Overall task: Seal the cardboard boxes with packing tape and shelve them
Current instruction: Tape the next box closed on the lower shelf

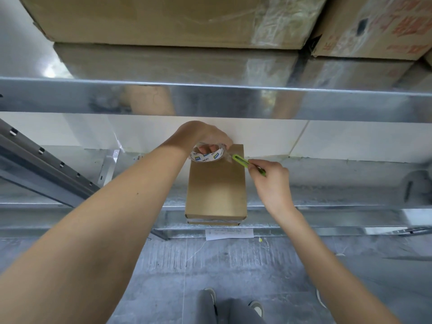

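A small brown cardboard box [216, 190] lies on the lower metal shelf [327, 197], its near end over the shelf's front edge. My left hand [205, 136] grips a roll of clear packing tape [207, 154] at the box's far end, fingers through the core. My right hand [272, 181] holds a green utility knife [245, 162], whose tip points at the strip of tape between the roll and the box's far right corner. Tape shows on the box's near end face.
An upper metal shelf beam [210, 99] crosses the view, with large cardboard boxes [163, 19] stacked on it. A slanted metal rail [46, 160] sits at left. A paper label [229, 233] hangs on the front beam. My feet stand on grey floor [233, 265].
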Demonstrator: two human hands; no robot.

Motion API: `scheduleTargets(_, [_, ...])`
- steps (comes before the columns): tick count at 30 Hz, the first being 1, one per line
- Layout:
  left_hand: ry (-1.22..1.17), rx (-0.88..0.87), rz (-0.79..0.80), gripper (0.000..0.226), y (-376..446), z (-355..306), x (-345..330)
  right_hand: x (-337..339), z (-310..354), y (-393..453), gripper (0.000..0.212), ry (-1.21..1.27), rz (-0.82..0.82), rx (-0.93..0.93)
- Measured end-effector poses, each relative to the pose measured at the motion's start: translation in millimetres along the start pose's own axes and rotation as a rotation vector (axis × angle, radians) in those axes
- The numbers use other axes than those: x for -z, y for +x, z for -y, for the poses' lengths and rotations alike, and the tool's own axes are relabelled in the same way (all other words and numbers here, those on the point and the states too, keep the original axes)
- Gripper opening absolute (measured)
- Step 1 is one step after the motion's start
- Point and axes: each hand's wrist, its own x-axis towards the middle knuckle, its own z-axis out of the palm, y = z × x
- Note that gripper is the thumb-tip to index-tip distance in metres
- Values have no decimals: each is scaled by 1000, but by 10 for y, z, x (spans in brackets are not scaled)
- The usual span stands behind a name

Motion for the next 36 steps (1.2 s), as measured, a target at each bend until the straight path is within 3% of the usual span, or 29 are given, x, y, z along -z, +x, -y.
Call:
scheduleTargets(9, [-28,-15,25,21,30,27,18,-61,77,-87,20,36,31,-30])
scheduleTargets(13, [-16,-12,68,39,-7,45,43,32,74,-274,21,78,22,-49])
scheduleTargets(17, [-10,-9,82,29,-25,39,72,158,-149,-270,28,-33,-191,-75])
scheduleTargets(19, [-19,-19,65,23,-38,37,78,76,-407,-125,34,-146,-223,-102])
scheduleTargets(24, [-30,-36,53,33,0,63,67,-353,-957,154,62,-442,-41,-76])
scheduleTargets(26, [-30,-37,39,33,8,67,59,-483,-1052,156,62,-516,28,-74])
scheduleTargets(28, [-44,-42,29,30,14,87,53,-546,-1091,136,48,-568,67,-52])
scheduleTargets(30, [-76,-50,20,30,22,137,57,-555,-1062,121,34,-532,26,-48])
scheduleTargets(33, [-118,-72,8,40,33,244,60,-546,-732,147,41,-267,-65,22])
scheduleTargets(36, [-205,-115,-11,39,-28,345,50,-572,-298,151,63,-264,114,111])
